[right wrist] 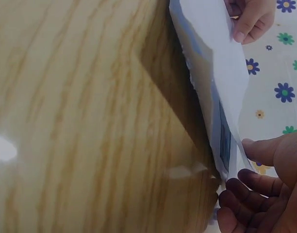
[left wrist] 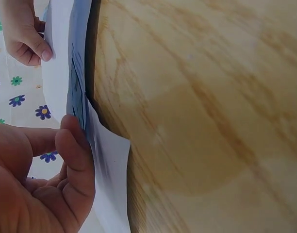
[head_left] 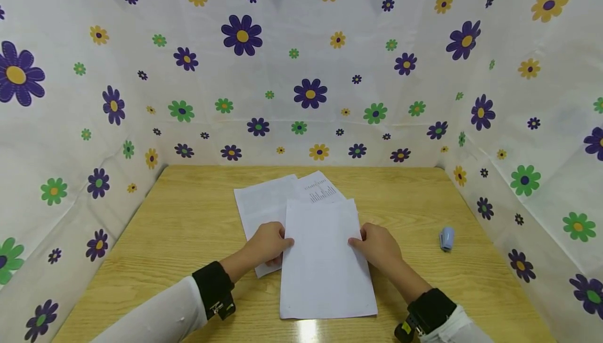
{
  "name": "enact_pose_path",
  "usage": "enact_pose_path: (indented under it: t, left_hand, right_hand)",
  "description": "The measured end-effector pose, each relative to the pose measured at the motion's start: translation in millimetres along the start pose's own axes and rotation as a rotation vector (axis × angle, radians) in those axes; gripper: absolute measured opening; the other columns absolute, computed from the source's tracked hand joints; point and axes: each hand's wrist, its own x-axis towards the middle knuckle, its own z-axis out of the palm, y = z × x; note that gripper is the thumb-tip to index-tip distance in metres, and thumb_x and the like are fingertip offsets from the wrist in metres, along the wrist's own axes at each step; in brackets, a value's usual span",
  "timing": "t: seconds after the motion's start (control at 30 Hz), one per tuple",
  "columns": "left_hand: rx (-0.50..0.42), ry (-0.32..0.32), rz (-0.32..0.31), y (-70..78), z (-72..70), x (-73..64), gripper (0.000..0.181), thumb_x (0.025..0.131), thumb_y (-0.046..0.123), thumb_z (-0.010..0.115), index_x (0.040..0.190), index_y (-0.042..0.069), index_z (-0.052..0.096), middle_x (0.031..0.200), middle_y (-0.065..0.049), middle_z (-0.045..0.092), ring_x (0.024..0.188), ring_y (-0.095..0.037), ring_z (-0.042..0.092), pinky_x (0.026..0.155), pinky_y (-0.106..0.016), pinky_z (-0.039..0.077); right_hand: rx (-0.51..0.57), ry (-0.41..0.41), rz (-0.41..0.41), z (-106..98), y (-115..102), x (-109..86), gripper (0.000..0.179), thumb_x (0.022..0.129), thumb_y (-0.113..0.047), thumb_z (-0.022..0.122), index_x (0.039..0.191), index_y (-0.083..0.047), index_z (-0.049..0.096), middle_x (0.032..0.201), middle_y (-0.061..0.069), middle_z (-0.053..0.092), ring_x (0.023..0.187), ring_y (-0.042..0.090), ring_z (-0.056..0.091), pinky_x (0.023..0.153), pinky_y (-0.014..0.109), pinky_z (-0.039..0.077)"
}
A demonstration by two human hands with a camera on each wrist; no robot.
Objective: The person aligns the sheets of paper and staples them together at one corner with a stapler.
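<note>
In the head view a white sheet of paper (head_left: 325,275) is held by its two long sides, blank side up. My left hand (head_left: 268,243) pinches its left edge, thumb on top. At the right edge my right hand (head_left: 379,246) grips in the same way. Both wrist views show the paper (right wrist: 202,43) raised at its edges, with other paper and a dark printed patch under it. Behind it on the table lie a pale sheet (head_left: 259,201) and a sheet with printed lines (head_left: 322,188), both partly covered.
A small light-blue object, perhaps a mini stapler (head_left: 446,239), lies to the right on the wooden table (head_left: 188,201). Flower-patterned white cloth (head_left: 292,60) encloses the table at the back and on both sides.
</note>
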Motion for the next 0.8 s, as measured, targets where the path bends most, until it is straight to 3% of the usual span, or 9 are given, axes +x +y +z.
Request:
enact_pose_path:
  t: [0.27, 0.5, 0.8]
  left_hand:
    - [0.066, 0.007, -0.051, 1.9, -2.8, -1.1, 0.024, 0.098, 0.023, 0.067, 0.083, 0.007, 0.058, 0.057, -0.008, 0.062, 0.046, -0.019, 0.061, 0.040, -0.027, 0.046]
    - [0.096, -0.006, -0.072, 2.6, -2.6, -0.7, 0.029, 0.098, 0.026, 0.067, 0.077, 0.007, 0.062, 0.060, -0.006, 0.063, 0.046, -0.017, 0.061, 0.041, -0.028, 0.047]
    - [0.069, -0.020, -0.080, 4.7, -0.8, 1.0, 0.033, 0.098, 0.028, 0.067, 0.074, 0.006, 0.063, 0.060, -0.006, 0.064, 0.047, -0.017, 0.063, 0.042, -0.029, 0.049]
  right_hand:
    - [-0.070, 0.012, 0.003, 2.6, -1.7, -0.3, 0.030, 0.091, -0.035, 0.077, 0.094, -0.006, 0.068, 0.077, 0.002, 0.064, 0.065, 0.016, 0.055, 0.054, 0.030, 0.043]
    - [-0.118, 0.043, -0.005, 3.9, -3.7, -0.3, 0.043, 0.094, -0.035, 0.072, 0.116, 0.002, 0.071, 0.107, 0.015, 0.074, 0.073, 0.017, 0.059, 0.061, 0.032, 0.050]
    - [-0.119, 0.052, -0.031, 3.3, -3.0, -0.3, 0.040, 0.095, -0.032, 0.073, 0.117, 0.001, 0.071, 0.097, 0.011, 0.074, 0.069, 0.015, 0.058, 0.058, 0.029, 0.047]
